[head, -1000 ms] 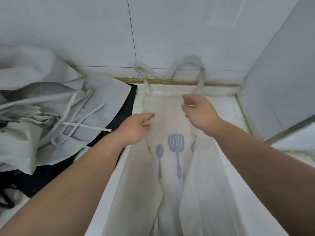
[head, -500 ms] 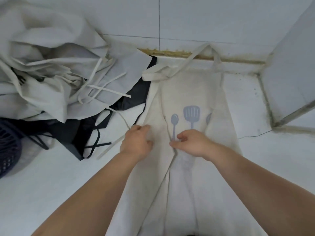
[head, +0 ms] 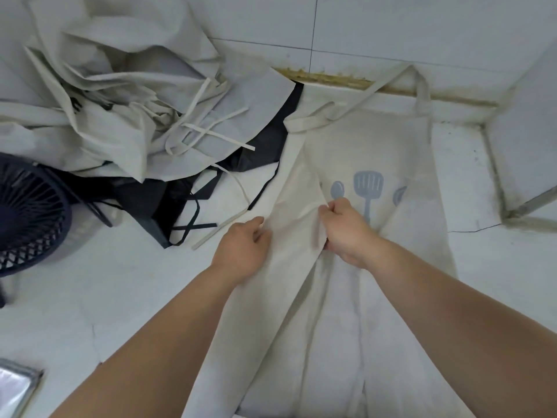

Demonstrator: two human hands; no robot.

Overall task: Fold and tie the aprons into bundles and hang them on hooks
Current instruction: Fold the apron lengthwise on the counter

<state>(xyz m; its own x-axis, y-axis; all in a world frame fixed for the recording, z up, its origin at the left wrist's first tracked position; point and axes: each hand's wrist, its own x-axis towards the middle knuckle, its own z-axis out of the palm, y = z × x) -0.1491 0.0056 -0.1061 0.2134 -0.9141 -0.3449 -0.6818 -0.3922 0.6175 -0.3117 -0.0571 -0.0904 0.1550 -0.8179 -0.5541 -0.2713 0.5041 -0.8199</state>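
Observation:
A cream apron [head: 370, 146] with a blue spoon and spatula print lies lengthwise on the white counter, its neck strap [head: 391, 82] reaching the back wall. Its left side is folded in over the middle. My right hand [head: 343, 230] pinches the inner edge of that folded flap just below the print. My left hand [head: 244, 251] rests at the flap's outer left fold, fingers curled against the cloth; whether it grips the cloth I cannot tell.
A heap of crumpled cream aprons [head: 120, 95] with loose ties fills the back left, over a black apron [head: 180, 191]. A dark plastic basket [head: 27, 218] sits at the left edge. A tiled wall and a side panel [head: 527, 131] close off the back and right.
The view has dropped and pulled back. Both hands came from the apron's top near the strap down to its middle, and my right hand now pinches the folded flap's edge.

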